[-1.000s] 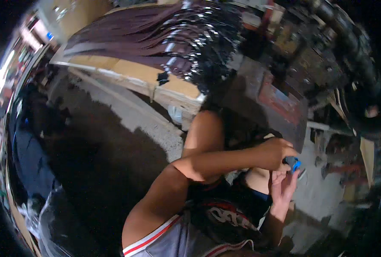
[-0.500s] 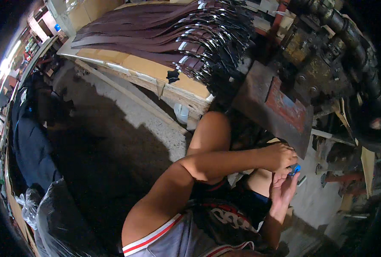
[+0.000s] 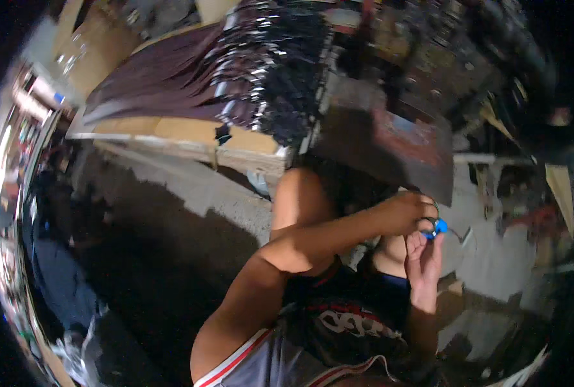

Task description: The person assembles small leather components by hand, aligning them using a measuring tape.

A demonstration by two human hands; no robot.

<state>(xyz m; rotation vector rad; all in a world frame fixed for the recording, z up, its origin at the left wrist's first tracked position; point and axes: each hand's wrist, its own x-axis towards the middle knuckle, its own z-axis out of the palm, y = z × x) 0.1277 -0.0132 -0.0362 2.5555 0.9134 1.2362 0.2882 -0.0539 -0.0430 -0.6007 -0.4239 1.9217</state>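
Observation:
My left arm reaches across my lap, and my left hand is closed, its fingers curled over a small bright blue object. A dark curved part shows beside the blue, but it is too small and blurred to name its kind. Just below, my right hand is turned palm up, with fingers bent and the thumb raised against the same object. The two hands meet over my right thigh, close to the near corner of a metal plate.
On the bench at the upper left lies a pile of dark brown straps with shiny ends. A greasy machine stands beyond the plate, which bears a reddish block. Clear plastic and dark cloth lie at left.
The view has swung, so the bench and machine sit further left. Both hands are slightly higher in the picture, still together at the blue object, and more of its blue shows.

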